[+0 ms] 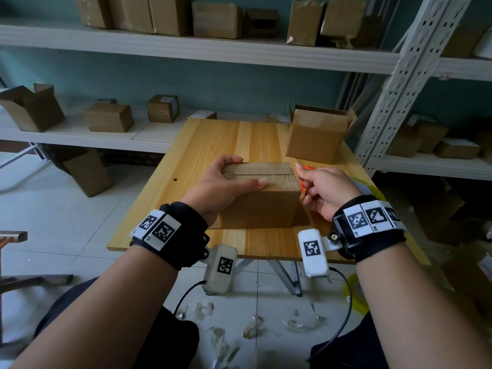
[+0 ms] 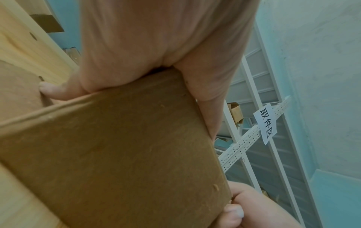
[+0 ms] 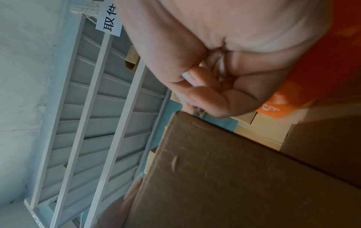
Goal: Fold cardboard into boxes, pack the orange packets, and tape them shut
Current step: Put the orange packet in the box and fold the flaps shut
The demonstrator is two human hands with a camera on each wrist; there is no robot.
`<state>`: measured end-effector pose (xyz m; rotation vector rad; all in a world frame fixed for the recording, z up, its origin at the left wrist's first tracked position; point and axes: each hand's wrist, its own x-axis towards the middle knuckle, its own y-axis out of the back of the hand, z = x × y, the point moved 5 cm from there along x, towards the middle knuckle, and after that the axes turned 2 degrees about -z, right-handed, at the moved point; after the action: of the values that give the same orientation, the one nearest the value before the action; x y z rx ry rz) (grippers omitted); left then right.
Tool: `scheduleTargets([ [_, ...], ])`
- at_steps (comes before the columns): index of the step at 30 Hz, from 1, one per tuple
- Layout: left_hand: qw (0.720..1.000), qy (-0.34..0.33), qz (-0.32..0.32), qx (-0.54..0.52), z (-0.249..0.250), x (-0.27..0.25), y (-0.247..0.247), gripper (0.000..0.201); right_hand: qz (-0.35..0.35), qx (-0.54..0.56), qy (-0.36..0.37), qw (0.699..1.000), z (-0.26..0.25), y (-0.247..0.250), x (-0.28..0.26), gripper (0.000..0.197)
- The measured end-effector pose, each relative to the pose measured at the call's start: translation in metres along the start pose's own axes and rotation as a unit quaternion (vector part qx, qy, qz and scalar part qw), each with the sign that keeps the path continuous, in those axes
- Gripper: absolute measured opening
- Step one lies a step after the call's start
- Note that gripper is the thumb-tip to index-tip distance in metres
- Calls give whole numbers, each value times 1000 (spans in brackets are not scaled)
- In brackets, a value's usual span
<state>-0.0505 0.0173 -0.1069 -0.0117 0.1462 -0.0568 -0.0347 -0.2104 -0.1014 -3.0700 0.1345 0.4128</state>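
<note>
A white metal shelving unit (image 1: 202, 53) is seen behind the work area, loaded with cardboard boxes on its shelves. In front of it a wooden table (image 1: 202, 145) is placed. At the table's far right corner 1 open box (image 1: 316, 137) is stood upright with its flaps raised. The closed cardboard box (image 1: 262, 198) is set near the middle of the table, its top seam covered with tape. The box's top left part is gripped by the left hand (image 1: 226, 182), with the fingers curled over the far edge and the thumb laid flat along the top. The right hand (image 1: 323, 191) is held just beside the box's right side, its fingers curled in; what is pinched cannot be told. An orange packet (image 1: 306, 179) is partly hidden between that hand and the box. A roll of tape (image 1: 366, 186) is partly seen behind the right wrist.
</note>
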Motion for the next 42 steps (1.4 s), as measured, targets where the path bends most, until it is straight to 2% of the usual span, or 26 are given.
scheduleTargets([
  [6, 1000, 0, 4, 3, -1, 1, 0, 70, -4, 10, -3, 1000, 2, 0, 2, 24],
  [20, 1000, -2, -4, -7, -1, 2, 0, 66, -33, 50, -33, 998, 9, -3, 11, 21],
  [36, 1000, 1, -3, -12, 1, -1, 0, 83, -58, 72, -73, 993, 19, -5, 14, 27],
  [42, 1000, -2, 1, -8, 0, -1, -1, 86, -60, 86, -84, 991, 19, -8, 11, 21],
])
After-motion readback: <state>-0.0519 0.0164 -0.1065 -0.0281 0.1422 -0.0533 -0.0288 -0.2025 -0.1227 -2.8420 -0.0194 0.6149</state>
